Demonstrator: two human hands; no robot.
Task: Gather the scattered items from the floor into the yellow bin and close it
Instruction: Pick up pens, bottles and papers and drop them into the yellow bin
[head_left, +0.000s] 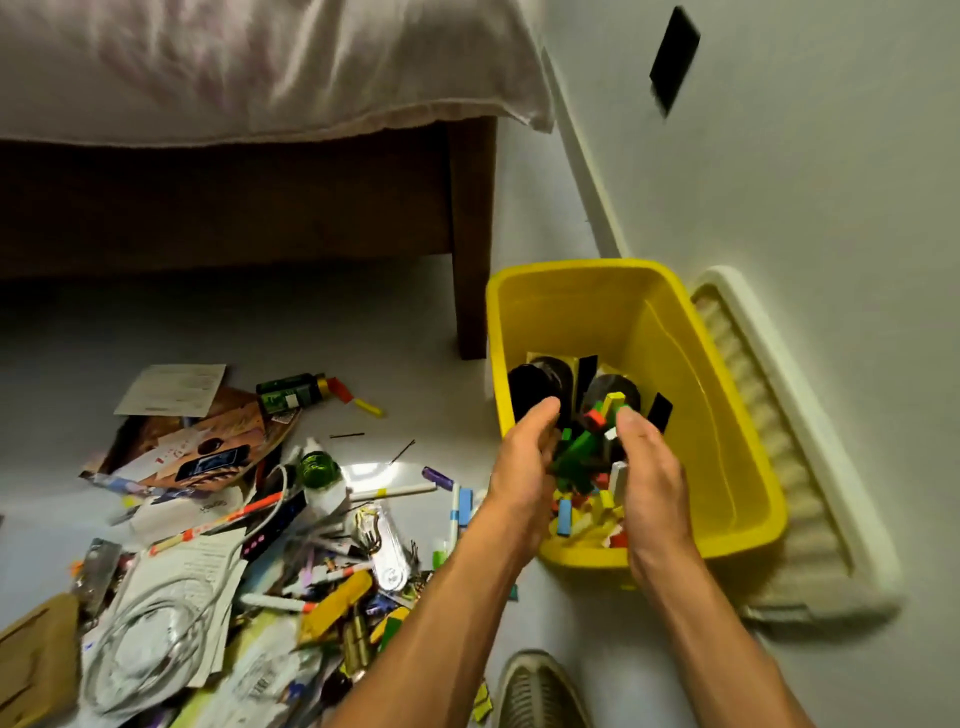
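The yellow bin (748, 467) stands open on the floor by the wall, right of centre. My left hand (522, 467) and my right hand (652, 478) are cupped together over its near end. Between them is a bunch of small coloured blocks (582, 447), green, red, yellow and white. More blocks (574, 514) lie in the bin's near corner, and black discs (540, 382) lean at its bottom. A heap of scattered items (249, 545) covers the floor to the left: papers, pens, a cable, a green bottle. The bin's lid (810, 467) lies between bin and wall.
A bed with a dark wooden frame and leg (470, 249) stands just behind the bin, under a pale cover. The white wall runs along the right. A grey shoe (535, 691) is at the bottom edge. A brown box corner (31, 654) sits bottom left.
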